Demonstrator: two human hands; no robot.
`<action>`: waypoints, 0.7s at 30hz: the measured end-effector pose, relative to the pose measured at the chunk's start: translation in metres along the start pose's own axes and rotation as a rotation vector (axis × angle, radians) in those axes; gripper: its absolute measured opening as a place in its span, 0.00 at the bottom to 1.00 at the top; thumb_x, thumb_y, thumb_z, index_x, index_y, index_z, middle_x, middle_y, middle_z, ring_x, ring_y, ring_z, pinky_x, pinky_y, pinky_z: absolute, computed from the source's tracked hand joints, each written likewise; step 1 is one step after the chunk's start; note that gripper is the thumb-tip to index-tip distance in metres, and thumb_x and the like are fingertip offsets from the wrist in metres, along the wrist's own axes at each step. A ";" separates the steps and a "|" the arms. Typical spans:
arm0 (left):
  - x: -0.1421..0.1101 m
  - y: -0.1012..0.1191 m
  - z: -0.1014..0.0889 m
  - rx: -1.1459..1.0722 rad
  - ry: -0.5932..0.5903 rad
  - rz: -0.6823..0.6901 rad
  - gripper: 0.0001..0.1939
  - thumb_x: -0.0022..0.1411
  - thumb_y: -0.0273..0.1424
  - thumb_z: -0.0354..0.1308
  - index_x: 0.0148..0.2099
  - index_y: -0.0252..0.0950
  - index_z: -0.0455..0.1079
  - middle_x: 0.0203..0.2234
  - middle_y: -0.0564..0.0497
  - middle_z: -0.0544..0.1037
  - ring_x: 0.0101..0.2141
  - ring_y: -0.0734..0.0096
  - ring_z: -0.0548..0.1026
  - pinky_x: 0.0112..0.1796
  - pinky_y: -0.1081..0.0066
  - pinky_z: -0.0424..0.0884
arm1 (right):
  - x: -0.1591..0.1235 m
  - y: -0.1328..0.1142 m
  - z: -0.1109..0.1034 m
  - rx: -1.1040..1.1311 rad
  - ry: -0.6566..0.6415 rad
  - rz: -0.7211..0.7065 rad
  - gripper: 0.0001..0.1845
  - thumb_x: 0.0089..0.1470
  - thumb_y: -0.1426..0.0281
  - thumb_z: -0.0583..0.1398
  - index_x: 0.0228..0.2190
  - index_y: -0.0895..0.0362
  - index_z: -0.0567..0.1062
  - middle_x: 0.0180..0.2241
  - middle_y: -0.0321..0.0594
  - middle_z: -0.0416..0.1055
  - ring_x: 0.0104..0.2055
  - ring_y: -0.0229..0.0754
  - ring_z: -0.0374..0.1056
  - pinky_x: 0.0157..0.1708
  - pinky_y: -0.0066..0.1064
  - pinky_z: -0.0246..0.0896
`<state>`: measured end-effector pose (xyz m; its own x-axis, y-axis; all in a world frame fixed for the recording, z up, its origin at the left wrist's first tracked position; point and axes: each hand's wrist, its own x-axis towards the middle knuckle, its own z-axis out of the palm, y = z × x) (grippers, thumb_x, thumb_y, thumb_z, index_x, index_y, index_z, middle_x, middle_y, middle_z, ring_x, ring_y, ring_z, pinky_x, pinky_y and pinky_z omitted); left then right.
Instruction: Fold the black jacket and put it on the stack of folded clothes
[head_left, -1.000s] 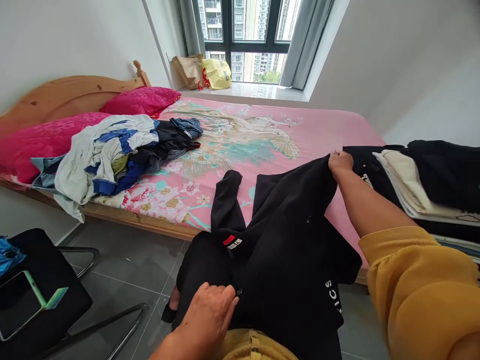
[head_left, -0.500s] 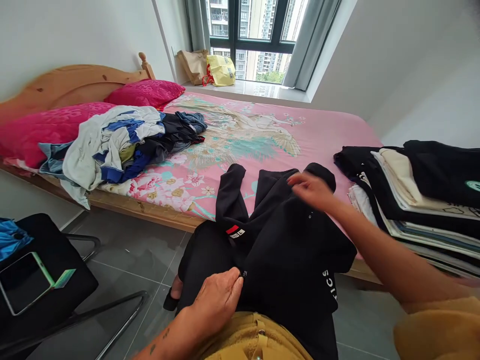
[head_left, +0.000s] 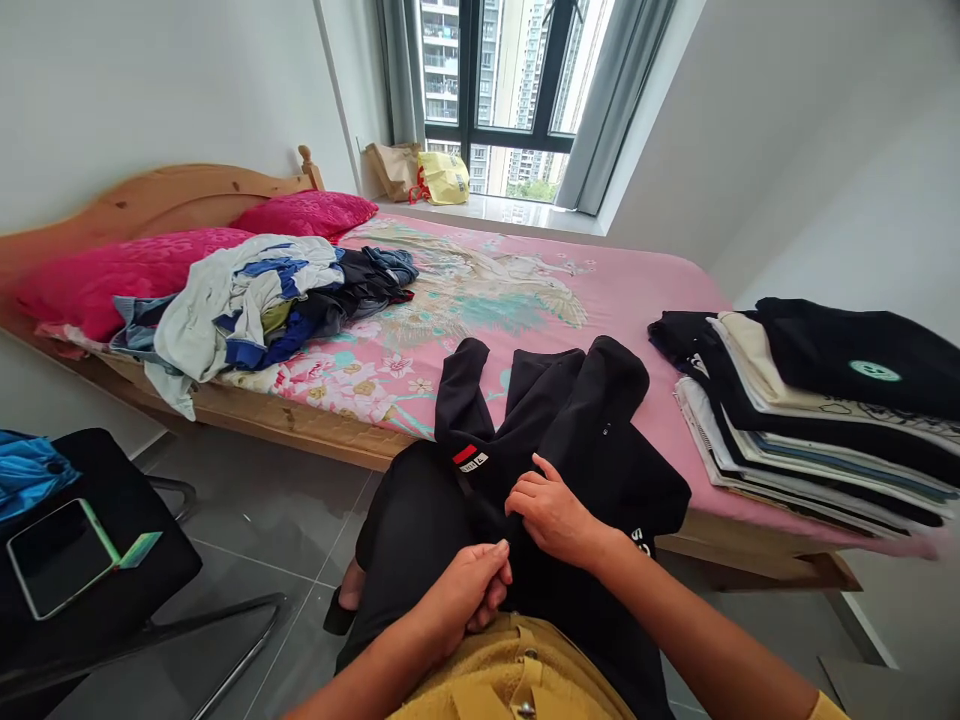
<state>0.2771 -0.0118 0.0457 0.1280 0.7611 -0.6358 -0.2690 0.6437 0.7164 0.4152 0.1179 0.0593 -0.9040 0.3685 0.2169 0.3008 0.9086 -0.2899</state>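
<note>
A black jacket (head_left: 577,430) with a red-and-white label lies across my lap and the bed edge, its sleeve and collar end spread on the sheet. Low over my lap, my left hand (head_left: 476,590) is closed with curled fingers at the jacket's near edge; the exact spot it grips is hidden. Just above and to the right, my right hand (head_left: 551,510) hovers over the jacket front, fingers loosely bent and the index finger raised apart. I see nothing held in it.
A stack of folded clothes (head_left: 817,440) stands on the bed at right. Rumpled clothes (head_left: 247,300) lie at left by pink pillows (head_left: 142,270). A black chair (head_left: 142,560) at lower left bears a tablet-like device (head_left: 64,555). Bags (head_left: 442,178) sit on the windowsill.
My right hand has come back from the jacket's far end, down and left, close to my left hand. My left hand has shifted slightly right and turned. The view has tilted a little.
</note>
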 end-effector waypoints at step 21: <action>-0.012 -0.004 -0.001 0.043 0.120 0.205 0.24 0.55 0.53 0.49 0.24 0.37 0.59 0.11 0.59 0.59 0.13 0.81 0.51 0.16 0.76 0.45 | -0.048 0.000 0.017 0.155 0.609 0.500 0.18 0.53 0.76 0.52 0.47 0.57 0.63 0.47 0.46 0.64 0.52 0.45 0.58 0.54 0.43 0.55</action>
<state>0.2758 -0.0242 0.0501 -0.0400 0.8633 -0.5031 -0.2364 0.4810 0.8442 0.4539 0.0966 0.0334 -0.3356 0.8080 0.4842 0.5400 0.5862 -0.6039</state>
